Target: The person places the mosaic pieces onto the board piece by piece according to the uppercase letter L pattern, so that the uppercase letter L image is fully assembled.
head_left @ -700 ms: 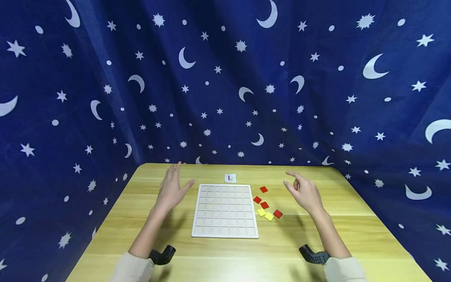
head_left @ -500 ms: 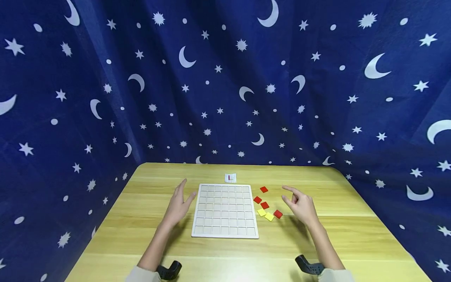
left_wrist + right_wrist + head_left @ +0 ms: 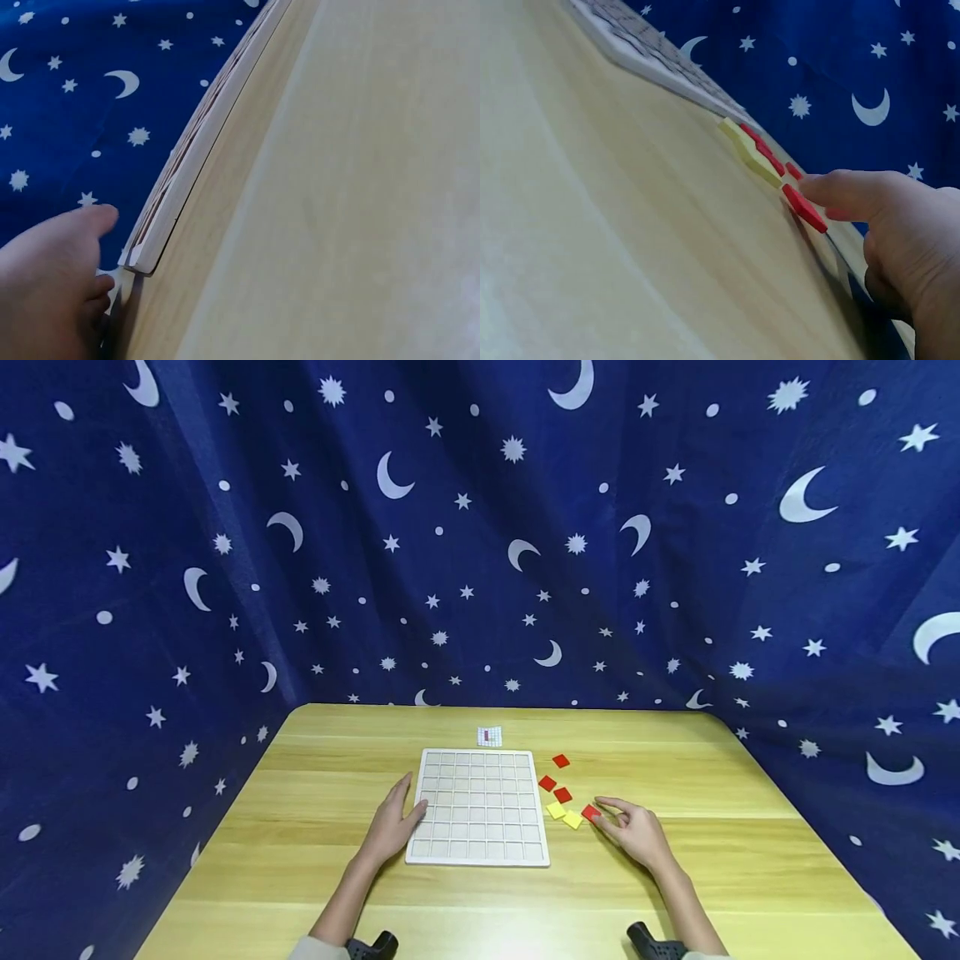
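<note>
A white square gridded board (image 3: 480, 863) lies on the table, its grid cells bare. My left hand (image 3: 392, 828) is at its left edge, fingers extended alongside and thumb tip overlapping the rim. In the left wrist view, the thumb (image 3: 101, 219) shows near the board's corner (image 3: 146, 259). On the other side, my right hand (image 3: 637, 837) reaches down to the nearest red square tile (image 3: 589, 812). Thumb and index finger are spread around that tile, the thumb tip overlapping it. In the right wrist view the red tile (image 3: 804, 208) sits just under the thumb.
Two yellow tiles (image 3: 572, 820) lie left of that red tile. Several more red tiles (image 3: 562, 795) are scattered along the board's right side. Behind the board is a small printed grid card (image 3: 489, 737). A blue star-and-moon curtain (image 3: 480, 568) hangs around the wooden table (image 3: 480, 914).
Both hands have come down and toward the person. The left has moved right to the board's edge; the right has lowered onto the nearest red tile. The tiles and board stay in place.
</note>
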